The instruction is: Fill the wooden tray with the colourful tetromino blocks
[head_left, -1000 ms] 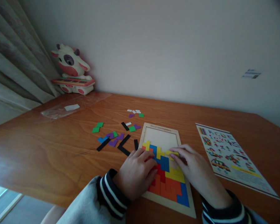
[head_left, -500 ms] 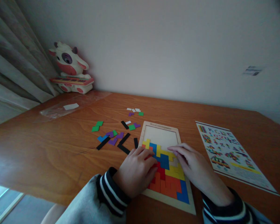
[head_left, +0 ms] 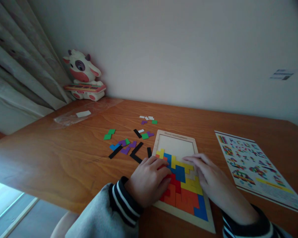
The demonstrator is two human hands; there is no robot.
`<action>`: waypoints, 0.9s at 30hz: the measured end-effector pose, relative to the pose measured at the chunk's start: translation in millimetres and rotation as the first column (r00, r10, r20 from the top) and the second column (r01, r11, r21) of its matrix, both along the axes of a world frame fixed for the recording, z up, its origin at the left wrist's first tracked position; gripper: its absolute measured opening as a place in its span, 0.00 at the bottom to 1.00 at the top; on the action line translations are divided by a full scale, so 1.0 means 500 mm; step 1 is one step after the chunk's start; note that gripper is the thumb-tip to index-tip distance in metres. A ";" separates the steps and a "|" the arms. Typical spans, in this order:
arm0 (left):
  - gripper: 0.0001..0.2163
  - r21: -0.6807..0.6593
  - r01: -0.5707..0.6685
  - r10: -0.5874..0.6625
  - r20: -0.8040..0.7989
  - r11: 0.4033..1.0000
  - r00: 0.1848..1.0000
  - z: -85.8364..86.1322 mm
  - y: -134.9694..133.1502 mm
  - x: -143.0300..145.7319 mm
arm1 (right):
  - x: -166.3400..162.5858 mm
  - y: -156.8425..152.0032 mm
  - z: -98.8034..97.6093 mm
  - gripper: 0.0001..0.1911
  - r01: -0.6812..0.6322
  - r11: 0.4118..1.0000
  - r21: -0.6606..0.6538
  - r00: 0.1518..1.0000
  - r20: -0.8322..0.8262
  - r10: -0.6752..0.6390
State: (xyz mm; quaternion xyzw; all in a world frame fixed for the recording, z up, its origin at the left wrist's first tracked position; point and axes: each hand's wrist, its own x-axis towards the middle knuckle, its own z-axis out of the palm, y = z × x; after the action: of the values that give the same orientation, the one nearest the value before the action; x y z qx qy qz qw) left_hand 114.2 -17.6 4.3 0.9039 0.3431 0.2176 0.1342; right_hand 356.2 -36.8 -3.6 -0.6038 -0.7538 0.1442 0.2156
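Observation:
A wooden puzzle tray [head_left: 161,136] lies on the desk in front of me, its near half filled with yellow, blue, red and orange pieces. My left hand [head_left: 149,180] rests curled on the tray's left edge, over red and orange pieces. My right hand [head_left: 208,177] lies flat with fingers stretched out, its fingertips on a yellow piece [head_left: 182,164] set in the tray. The far part of the tray is bare wood.
Loose black, purple, green, blue and white pieces [head_left: 131,145] lie scattered left of the tray. A printed pattern sheet [head_left: 253,167] lies at the right. A cow toy [head_left: 84,77] and a clear plastic bag [head_left: 76,115] sit at the far left by a curtain.
The yellow piece that my right fingers held above the tray a second ago now lies flat in the tray under my fingertips. The view has shifted slightly to the left.

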 end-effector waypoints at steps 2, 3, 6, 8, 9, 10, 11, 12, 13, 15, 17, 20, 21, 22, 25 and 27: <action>0.07 0.031 -0.052 0.052 0.001 0.998 0.999 0.002 0.013 -0.018 | 0.003 -0.001 -0.003 0.25 0.000 0.999 0.038 1.000 -0.019 0.001; 0.08 0.048 -0.098 0.099 -0.006 0.994 0.995 0.003 0.020 -0.031 | 0.004 -0.001 -0.005 0.24 0.002 0.999 0.050 1.000 -0.022 -0.001; 0.12 0.118 -0.272 0.279 -0.051 0.955 0.959 0.004 0.043 -0.077 | 0.006 -0.004 -0.006 0.24 -0.004 0.999 0.044 1.000 -0.013 0.004; 0.13 0.158 -0.362 0.380 -0.102 0.919 0.919 0.001 0.053 -0.105 | 0.006 -0.005 -0.004 0.24 -0.011 0.999 0.034 1.000 -0.006 0.011; 0.14 0.169 -0.399 0.422 -0.131 0.901 0.897 -0.001 0.056 -0.115 | 0.006 -0.005 -0.003 0.24 -0.012 0.999 0.032 1.000 -0.003 0.012; 0.14 0.175 -0.428 0.455 -0.157 0.886 0.877 -0.004 0.058 -0.123 | 0.005 -0.005 -0.002 0.24 -0.012 0.999 0.030 1.000 0.000 0.012; 0.15 0.179 -0.452 0.481 -0.178 0.874 0.858 -0.008 0.058 -0.127 | 0.005 -0.005 -0.001 0.24 -0.011 1.000 0.028 1.000 0.002 0.011; 0.15 0.183 -0.469 0.499 -0.192 0.864 0.845 -0.012 0.058 -0.130 | 0.004 -0.005 0.000 0.23 -0.010 1.000 0.025 1.000 0.003 0.009; 0.16 0.189 -0.476 0.508 -0.201 0.859 0.837 -0.016 0.058 -0.130 | 0.004 -0.004 0.000 0.23 -0.010 1.000 0.021 1.000 0.002 0.010; 0.16 0.203 -0.474 0.510 -0.200 0.857 0.836 -0.024 0.058 -0.128 | 0.004 -0.004 -0.002 0.22 -0.009 1.000 0.023 1.000 -0.005 0.009; 0.15 0.212 -0.461 0.499 -0.193 0.862 0.845 -0.030 0.059 -0.125 | 0.005 -0.003 -0.005 0.21 0.003 0.999 0.035 1.000 -0.016 -0.002; 0.15 0.217 -0.452 0.492 -0.194 0.865 0.849 -0.034 0.061 -0.127 | 0.007 -0.001 -0.008 0.19 0.023 0.999 0.038 1.000 -0.015 -0.022; 0.16 0.219 -0.451 0.492 -0.199 0.865 0.847 -0.034 0.062 -0.128 | 0.007 0.000 -0.008 0.19 0.024 0.999 0.036 1.000 -0.009 -0.024; 0.16 0.221 -0.451 0.493 -0.204 0.865 0.846 -0.034 0.062 -0.129 | 0.009 0.000 -0.009 0.19 0.024 0.999 0.034 1.000 0.000 -0.024; 0.16 0.222 -0.458 0.500 -0.201 0.861 0.842 -0.031 0.061 -0.128 | 0.014 0.002 -0.011 0.19 0.027 0.999 0.034 0.999 0.023 -0.028; 0.15 0.217 -0.462 0.502 -0.188 0.860 0.844 -0.028 0.058 -0.124 | 0.019 0.002 -0.014 0.19 0.030 0.999 0.030 0.999 0.031 -0.031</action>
State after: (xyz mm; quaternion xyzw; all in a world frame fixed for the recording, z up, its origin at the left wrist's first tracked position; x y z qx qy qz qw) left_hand 52.1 11.5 -9.9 0.8155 0.5542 0.1618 -0.0416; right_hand 365.6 -35.9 -10.4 -0.6141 -0.7498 0.1201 0.2150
